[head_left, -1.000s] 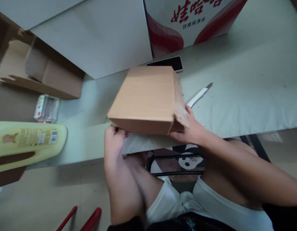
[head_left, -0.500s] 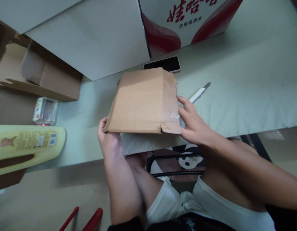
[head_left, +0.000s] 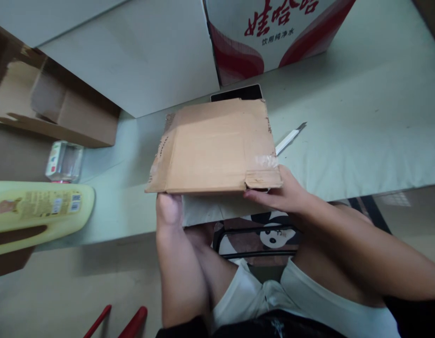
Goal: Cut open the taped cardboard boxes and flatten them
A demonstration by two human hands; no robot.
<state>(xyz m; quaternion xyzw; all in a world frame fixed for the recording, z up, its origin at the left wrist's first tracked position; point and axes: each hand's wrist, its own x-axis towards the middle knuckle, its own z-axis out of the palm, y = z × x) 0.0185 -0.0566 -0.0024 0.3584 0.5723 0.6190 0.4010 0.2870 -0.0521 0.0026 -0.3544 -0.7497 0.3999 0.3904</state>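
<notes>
A small brown cardboard box [head_left: 206,145] with side flaps spread out is held above the table's near edge. Clear tape shines on its right flap. My left hand [head_left: 170,209] is under the lower left edge, its fingers hidden beneath the cardboard. My right hand [head_left: 286,195] grips the lower right corner, thumb along the front edge and the other fingers out of sight below. Just beyond that hand lies a white utility knife [head_left: 289,140] with its blade out. The box partly covers a dark-screened phone [head_left: 238,93].
White cartons [head_left: 140,56] and a red-and-white water carton [head_left: 273,42] stand at the back of the cloth-covered table [head_left: 361,131]. On the left are an open brown box [head_left: 80,112], a clear plastic container [head_left: 66,161] and a yellow bottle [head_left: 51,211].
The flaps have opened outward, and the left one now shows. My left hand has slid under the box; my right hand has moved down to its lower right corner.
</notes>
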